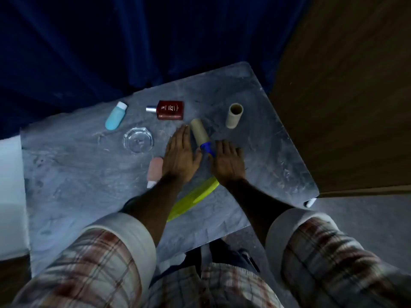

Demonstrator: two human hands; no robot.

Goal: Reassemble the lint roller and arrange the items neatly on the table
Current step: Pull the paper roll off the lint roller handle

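Fingers extended, left hand and right hand flank lint roller.

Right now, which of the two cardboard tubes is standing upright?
The far-right tube, standing alone with its open end up. The other tube lies flat, its end against the blue handle.

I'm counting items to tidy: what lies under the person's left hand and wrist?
A white-capped pink bottle lies on the table, its right side covered by the left hand. How far it reaches beneath cannot be seen.
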